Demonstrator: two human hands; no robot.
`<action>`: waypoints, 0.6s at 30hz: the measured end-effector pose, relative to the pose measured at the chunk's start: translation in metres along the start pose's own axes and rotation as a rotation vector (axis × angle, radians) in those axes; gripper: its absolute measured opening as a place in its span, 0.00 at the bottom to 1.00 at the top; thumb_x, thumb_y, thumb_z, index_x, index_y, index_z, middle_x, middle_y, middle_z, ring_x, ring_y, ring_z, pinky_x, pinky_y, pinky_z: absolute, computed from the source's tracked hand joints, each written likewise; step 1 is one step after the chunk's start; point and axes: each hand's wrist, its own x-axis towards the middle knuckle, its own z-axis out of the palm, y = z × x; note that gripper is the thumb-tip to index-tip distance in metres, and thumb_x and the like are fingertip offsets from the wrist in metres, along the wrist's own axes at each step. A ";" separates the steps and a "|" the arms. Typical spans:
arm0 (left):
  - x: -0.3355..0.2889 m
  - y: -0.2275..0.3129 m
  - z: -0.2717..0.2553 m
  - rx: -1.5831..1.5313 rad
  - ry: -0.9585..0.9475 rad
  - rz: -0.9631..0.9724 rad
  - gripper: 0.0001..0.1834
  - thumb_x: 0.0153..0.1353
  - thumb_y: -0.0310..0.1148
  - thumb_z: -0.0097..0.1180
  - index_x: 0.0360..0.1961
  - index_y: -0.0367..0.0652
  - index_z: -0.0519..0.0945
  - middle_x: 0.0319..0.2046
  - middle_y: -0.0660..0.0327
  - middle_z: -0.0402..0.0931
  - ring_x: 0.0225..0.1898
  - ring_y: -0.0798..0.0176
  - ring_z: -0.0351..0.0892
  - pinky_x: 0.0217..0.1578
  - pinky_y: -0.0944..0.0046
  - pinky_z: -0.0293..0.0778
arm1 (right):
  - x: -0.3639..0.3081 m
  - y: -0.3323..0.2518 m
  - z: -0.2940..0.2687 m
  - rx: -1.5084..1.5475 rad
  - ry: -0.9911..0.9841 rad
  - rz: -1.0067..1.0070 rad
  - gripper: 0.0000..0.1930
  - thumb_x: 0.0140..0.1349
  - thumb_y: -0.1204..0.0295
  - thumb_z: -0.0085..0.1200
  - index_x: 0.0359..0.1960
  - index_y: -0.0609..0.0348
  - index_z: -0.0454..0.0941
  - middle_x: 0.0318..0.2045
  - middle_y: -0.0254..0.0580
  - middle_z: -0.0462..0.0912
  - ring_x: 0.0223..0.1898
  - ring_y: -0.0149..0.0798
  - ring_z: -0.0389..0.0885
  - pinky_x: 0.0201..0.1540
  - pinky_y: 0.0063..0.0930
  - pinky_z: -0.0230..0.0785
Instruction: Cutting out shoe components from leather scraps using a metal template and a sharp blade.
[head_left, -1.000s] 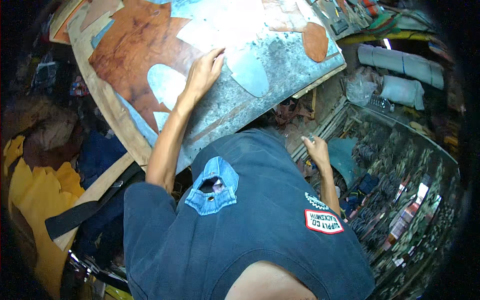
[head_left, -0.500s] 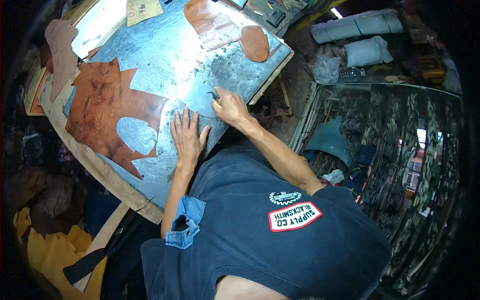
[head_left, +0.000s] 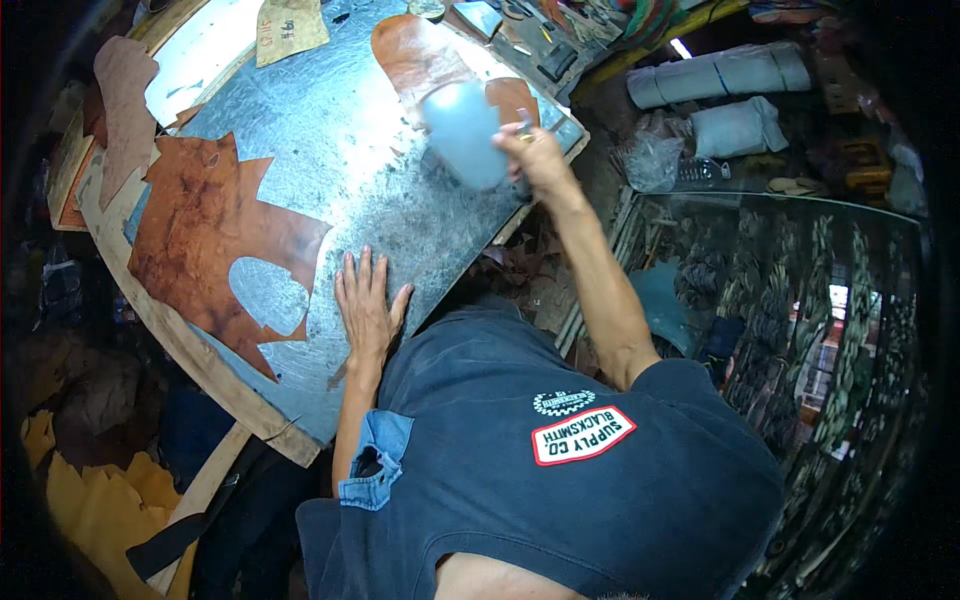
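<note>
My left hand [head_left: 368, 310] lies flat on the metal-topped table [head_left: 310, 130], its fingers stretched out and holding nothing. Farther off to the right, my right hand [head_left: 540, 160] grips the edge of a thin grey rounded template [head_left: 465, 135], which is blurred by motion. A small tool with a yellowish part also shows at these fingers, too smeared to name. The template overlaps a long brown leather piece [head_left: 410, 50] and partly hides a rounded leather piece [head_left: 515, 97]. Left of my left hand lies a reddish-brown leather hide [head_left: 200, 215] with jagged edges and an oval cutout.
A wooden rail [head_left: 190, 345] edges the table's left side. Paper [head_left: 290, 30] and small tools [head_left: 555, 60] lie at the far side. Right of the table stand a glass-topped case [head_left: 770, 205] and wrapped rolls [head_left: 720, 75]. Yellow leather [head_left: 100, 510] is at lower left.
My right hand has carried the grey template away and to the right, over the leather pieces. The left hand has stayed on the table, shifting slightly nearer; the template has left its fingertips.
</note>
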 end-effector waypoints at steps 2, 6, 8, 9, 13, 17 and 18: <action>0.011 0.005 0.003 -0.005 -0.008 -0.002 0.30 0.58 0.44 0.63 0.58 0.40 0.73 0.65 0.47 0.63 0.69 0.38 0.55 0.66 0.40 0.51 | 0.032 0.011 -0.044 0.110 0.091 0.020 0.13 0.58 0.67 0.63 0.40 0.59 0.76 0.19 0.30 0.74 0.14 0.24 0.69 0.14 0.22 0.63; 0.055 0.036 0.010 -0.104 0.001 0.025 0.31 0.58 0.43 0.63 0.58 0.38 0.72 0.63 0.43 0.65 0.67 0.37 0.57 0.65 0.40 0.53 | 0.066 0.041 -0.097 -0.329 0.198 0.012 0.14 0.59 0.68 0.61 0.41 0.64 0.76 0.15 0.31 0.70 0.12 0.26 0.68 0.12 0.24 0.61; 0.093 0.058 0.028 -0.177 0.008 0.097 0.31 0.58 0.43 0.63 0.58 0.37 0.71 0.61 0.41 0.65 0.66 0.36 0.58 0.64 0.39 0.54 | 0.062 0.040 -0.096 -0.402 0.323 -0.038 0.13 0.59 0.66 0.59 0.31 0.67 0.78 0.18 0.35 0.75 0.14 0.31 0.73 0.15 0.29 0.66; 0.118 0.071 0.037 -0.181 0.007 0.118 0.32 0.59 0.44 0.63 0.59 0.36 0.71 0.61 0.40 0.66 0.66 0.35 0.58 0.63 0.39 0.55 | 0.064 0.037 -0.097 -0.428 0.287 0.047 0.17 0.58 0.66 0.59 0.43 0.70 0.79 0.18 0.37 0.75 0.15 0.32 0.74 0.16 0.29 0.67; 0.202 0.106 0.094 -0.103 -0.041 0.133 0.35 0.61 0.49 0.59 0.61 0.34 0.69 0.60 0.39 0.67 0.65 0.35 0.59 0.64 0.41 0.55 | 0.059 0.021 -0.076 -0.319 0.201 0.157 0.34 0.59 0.66 0.59 0.66 0.69 0.62 0.18 0.36 0.74 0.14 0.30 0.71 0.14 0.26 0.63; 0.234 0.129 0.125 -0.189 -0.074 0.096 0.34 0.64 0.48 0.54 0.62 0.32 0.66 0.60 0.37 0.66 0.66 0.34 0.57 0.65 0.40 0.52 | 0.050 0.031 -0.075 0.101 0.167 0.082 0.23 0.60 0.65 0.60 0.53 0.62 0.68 0.26 0.33 0.73 0.14 0.24 0.66 0.14 0.21 0.61; 0.234 0.133 0.128 -0.245 -0.087 0.074 0.34 0.65 0.47 0.53 0.63 0.31 0.66 0.61 0.36 0.65 0.67 0.34 0.57 0.65 0.40 0.51 | 0.054 0.032 -0.076 0.121 0.181 0.089 0.23 0.60 0.65 0.60 0.53 0.62 0.68 0.26 0.33 0.73 0.14 0.24 0.66 0.14 0.21 0.61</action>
